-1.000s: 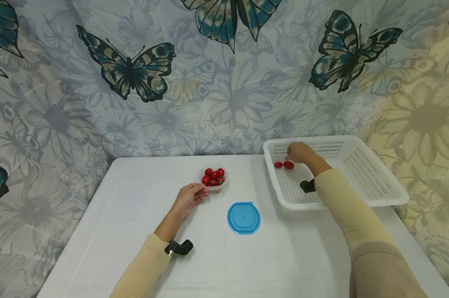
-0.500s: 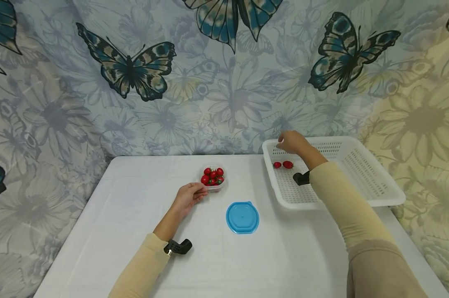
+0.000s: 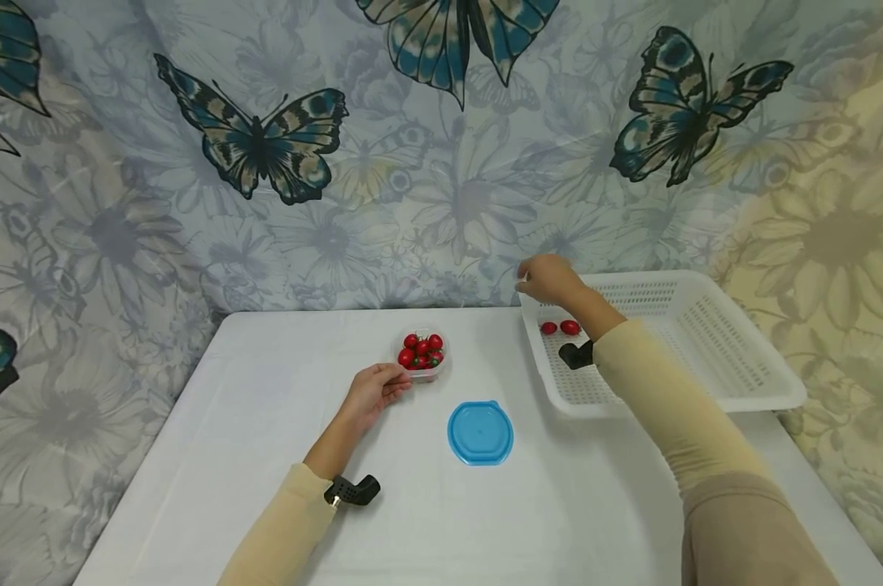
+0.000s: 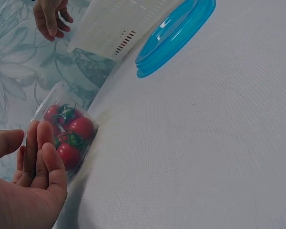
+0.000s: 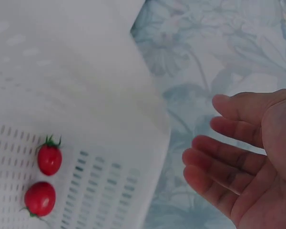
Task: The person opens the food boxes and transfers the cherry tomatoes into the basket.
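My left hand (image 3: pixel 369 395) is beside a small clear container (image 3: pixel 426 377) of several red cherry tomatoes (image 3: pixel 422 347). In the left wrist view its fingers (image 4: pixel 43 152) lie against or just in front of the container's wall, the thumb standing apart from them. My right hand (image 3: pixel 551 281) is raised over the far left corner of a white perforated basket (image 3: pixel 705 404). The right wrist view shows that hand (image 5: pixel 248 162) holding nothing, its fingers loosely bent. Inside the basket lie two more cherry tomatoes (image 5: pixel 49 160), side by side near the left wall.
A round blue lid (image 3: pixel 480 433) lies on the white tablecloth (image 3: pixel 558 513) between container and basket. Behind the table hangs a butterfly-print cloth (image 3: pixel 441 228), close to the basket's far side. Black devices (image 3: pixel 352 490) are strapped to both wrists.
My right hand has risen out of the basket and moved left to its far left corner. The left hand, container and both basket tomatoes stay where they were.
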Available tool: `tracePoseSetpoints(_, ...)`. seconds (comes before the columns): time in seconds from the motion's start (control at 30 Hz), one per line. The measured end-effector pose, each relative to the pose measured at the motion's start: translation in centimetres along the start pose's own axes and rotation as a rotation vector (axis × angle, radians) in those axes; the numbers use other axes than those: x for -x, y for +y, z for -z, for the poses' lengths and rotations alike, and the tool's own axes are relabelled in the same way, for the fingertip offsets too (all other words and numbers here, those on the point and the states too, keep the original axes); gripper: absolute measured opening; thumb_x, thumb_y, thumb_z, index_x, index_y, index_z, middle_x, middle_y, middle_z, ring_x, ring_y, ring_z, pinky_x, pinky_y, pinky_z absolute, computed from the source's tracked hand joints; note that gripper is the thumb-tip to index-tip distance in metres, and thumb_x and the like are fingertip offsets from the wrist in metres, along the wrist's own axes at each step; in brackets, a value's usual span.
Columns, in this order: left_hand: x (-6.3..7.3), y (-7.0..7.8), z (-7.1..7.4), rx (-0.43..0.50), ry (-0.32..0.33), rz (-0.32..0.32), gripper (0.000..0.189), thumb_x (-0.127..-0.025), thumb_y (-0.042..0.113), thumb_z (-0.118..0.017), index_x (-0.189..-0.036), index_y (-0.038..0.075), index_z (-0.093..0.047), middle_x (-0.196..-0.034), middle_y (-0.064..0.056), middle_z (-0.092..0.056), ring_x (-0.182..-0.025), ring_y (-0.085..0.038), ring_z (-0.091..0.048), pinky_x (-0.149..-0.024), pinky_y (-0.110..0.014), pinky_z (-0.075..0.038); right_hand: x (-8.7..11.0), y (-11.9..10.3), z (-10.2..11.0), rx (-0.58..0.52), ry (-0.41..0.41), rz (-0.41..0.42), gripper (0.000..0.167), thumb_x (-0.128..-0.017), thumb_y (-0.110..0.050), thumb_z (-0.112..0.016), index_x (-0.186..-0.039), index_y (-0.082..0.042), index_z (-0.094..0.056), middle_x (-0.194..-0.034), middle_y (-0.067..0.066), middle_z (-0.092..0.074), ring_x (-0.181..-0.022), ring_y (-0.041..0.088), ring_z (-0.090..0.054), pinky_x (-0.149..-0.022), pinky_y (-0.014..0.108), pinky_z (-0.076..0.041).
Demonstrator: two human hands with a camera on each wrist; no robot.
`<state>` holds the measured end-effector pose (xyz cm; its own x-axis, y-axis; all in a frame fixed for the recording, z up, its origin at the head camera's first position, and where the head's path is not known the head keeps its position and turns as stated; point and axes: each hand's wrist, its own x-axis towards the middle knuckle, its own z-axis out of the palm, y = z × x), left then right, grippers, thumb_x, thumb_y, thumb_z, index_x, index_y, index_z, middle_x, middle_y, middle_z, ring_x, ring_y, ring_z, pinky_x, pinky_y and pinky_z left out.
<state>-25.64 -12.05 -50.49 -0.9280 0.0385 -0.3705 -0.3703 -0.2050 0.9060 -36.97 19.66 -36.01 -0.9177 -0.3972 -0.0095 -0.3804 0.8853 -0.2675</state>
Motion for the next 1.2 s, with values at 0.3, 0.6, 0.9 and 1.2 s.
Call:
tracePoseSetpoints(0.3,0.2,0.3,-0.3,-0.013,-0.018,-0.007,0.022,-0.099,0.014,-0.055,-0.115,-0.001,-0.057,-0.083,0.002,-0.07,-0.076,-0.008,-0.068,-0.07,-0.019,-0.052,-0.3,-2.9,-0.2,0.005,-0.019,0.066,0.032,-0.094,-0.018,-0.06,-0.117,0.005,-0.064,-0.109,0.022,-0.068,-0.099,0.035,-0.065,-0.088,0.047,-0.051)
tracePoseSetpoints(0.6,0.4,0.1,-0.4,-0.017,-0.005,-0.001,0.021,-0.1,0.014,-0.055,-0.115,-0.001,-0.056,-0.083,0.002,-0.07,-0.076,-0.007,-0.068,-0.069,-0.018,-0.052,-0.7,-5.9,-1.6,0.045,-0.054,0.138,0.031,-0.095,-0.017,-0.06,-0.118,0.003,-0.064,-0.111,0.018,-0.069,-0.101,0.031,-0.065,-0.088,0.044,-0.052)
tracePoseSetpoints(0.9,0.4,-0.1,-0.4,-0.009,0.001,-0.002,0.02,-0.1,0.015,-0.055,-0.112,0.0,-0.057,-0.082,0.003,-0.07,-0.075,-0.007,-0.068,-0.069,-0.018,-0.053,-1.3,-8.7,-2.9,0.087,-0.095,0.14,0.031,-0.094,-0.021,-0.063,-0.119,-0.002,-0.066,-0.111,0.013,-0.071,-0.101,0.027,-0.066,-0.088,0.04,-0.054)
tracePoseSetpoints(1.2,0.3,0.0,-0.3,-0.002,-0.022,0.009,0.022,-0.1,0.015,-0.054,-0.115,-0.001,-0.055,-0.081,0.004,-0.07,-0.075,-0.006,-0.068,-0.068,-0.018,-0.052,-1.7,-10.7,-4.5,0.083,-0.16,0.139,0.031,-0.095,-0.023,-0.062,-0.119,-0.005,-0.067,-0.117,0.011,-0.07,-0.108,0.026,-0.065,-0.092,0.039,-0.053)
